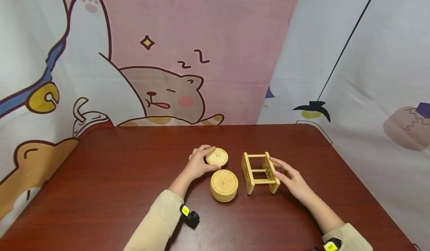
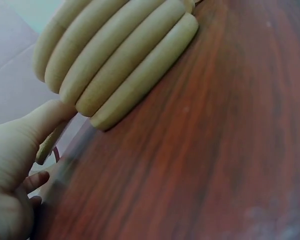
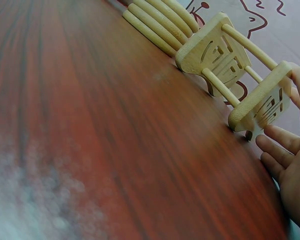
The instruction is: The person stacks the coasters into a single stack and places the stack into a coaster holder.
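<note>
Showing its engraved face upward, one round wooden disc [image 1: 218, 156] is pinched at the rim between the thumb and fingers of the left hand [image 1: 197, 165], just beyond a stack of similar discs [image 1: 224, 185]; I cannot tell whether it touches the table [image 1: 117, 187]. The thumb lies so near the stack that a nudge seems the likeliest slip, so I'd ease the disc away level before lifting it higher. To the right of the stack stands a wooden rack [image 1: 248, 174], two carved panels joined by rods. The right hand [image 1: 293, 181] grips nothing, its fingers fairly straight and touching the outer side of the nearer panel. Light steadying there should suffice, I think; a hard push could slide the rack. Behind everything hangs a cartoon-printed cloth [image 1: 235, 38].
</note>
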`<state>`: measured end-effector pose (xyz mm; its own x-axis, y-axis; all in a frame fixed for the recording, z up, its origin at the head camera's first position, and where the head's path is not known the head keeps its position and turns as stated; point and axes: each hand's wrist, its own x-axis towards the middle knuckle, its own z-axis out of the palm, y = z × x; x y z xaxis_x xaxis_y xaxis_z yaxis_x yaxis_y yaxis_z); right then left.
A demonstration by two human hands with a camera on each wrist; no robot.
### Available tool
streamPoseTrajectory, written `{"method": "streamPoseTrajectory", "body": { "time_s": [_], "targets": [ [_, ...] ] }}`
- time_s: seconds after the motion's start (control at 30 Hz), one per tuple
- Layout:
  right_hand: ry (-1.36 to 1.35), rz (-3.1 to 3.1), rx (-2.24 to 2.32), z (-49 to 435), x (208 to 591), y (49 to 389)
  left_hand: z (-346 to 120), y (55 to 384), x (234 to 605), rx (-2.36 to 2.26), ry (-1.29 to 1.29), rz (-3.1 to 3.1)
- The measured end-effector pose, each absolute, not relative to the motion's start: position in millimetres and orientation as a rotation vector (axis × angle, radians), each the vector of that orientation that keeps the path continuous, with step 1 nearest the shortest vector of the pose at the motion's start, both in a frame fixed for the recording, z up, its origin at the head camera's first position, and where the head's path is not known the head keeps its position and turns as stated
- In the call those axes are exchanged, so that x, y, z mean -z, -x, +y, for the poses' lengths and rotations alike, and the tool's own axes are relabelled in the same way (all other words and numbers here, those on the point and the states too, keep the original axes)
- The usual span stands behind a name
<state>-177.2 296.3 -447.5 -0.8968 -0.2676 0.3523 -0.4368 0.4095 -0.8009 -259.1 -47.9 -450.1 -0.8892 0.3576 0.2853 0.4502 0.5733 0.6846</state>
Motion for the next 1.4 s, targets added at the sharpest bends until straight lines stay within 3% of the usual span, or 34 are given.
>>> {"method": "streamPoseTrajectory", "body": {
  "time_s": [1.4],
  "targets": [
    [-0.616, -2.495, -1.491, 297, 450, 178, -48, 224, 412, 1.333, 0.721, -2.560]
  ]
}}
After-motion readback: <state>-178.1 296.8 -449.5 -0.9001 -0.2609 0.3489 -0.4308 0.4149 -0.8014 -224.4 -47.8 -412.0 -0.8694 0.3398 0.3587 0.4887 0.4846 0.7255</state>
